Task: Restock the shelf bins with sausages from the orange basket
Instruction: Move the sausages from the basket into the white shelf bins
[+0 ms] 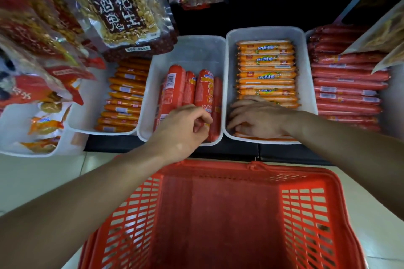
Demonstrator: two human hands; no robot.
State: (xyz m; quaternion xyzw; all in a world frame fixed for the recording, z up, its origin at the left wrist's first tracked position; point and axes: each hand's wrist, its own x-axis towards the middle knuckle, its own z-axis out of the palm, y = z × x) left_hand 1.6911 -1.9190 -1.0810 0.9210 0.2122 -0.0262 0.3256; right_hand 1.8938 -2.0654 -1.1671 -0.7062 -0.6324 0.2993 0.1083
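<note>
— Along the near edge of the shelf, both hands are down in the bins. What is the left hand [182, 129] doing?

— It is in the middle bin [196, 43], its fingers [196, 116] curled and pinching the near end of a thick red sausage [204, 91]. That sort lies lengthwise, near to far, so I judge the hand is squaring this one up against its neighbours.

— And the right hand [258, 119]?

— Laid flat, fingers [238, 111] straight and released, grasping nothing. It presses on the nearest of the orange sausages [266, 72] in the orange-sausage bin [264, 31], just to the right. These run crosswise in rows, and the flat palm probably holds the near rows level so none rides over the rim.

— Where is the orange basket [306, 214]?

— Just near of the shelf, between the forearms, within easy reach of both hands. No sausages show inside it, so the restocking looks almost finished, with only tidying left.

— What else is stocked?

— Slim orange sticks [125, 96] in the bin to the left and thin red sausages [345, 85] at the far right. Peanut bags [118, 11] hang above on the left.
</note>
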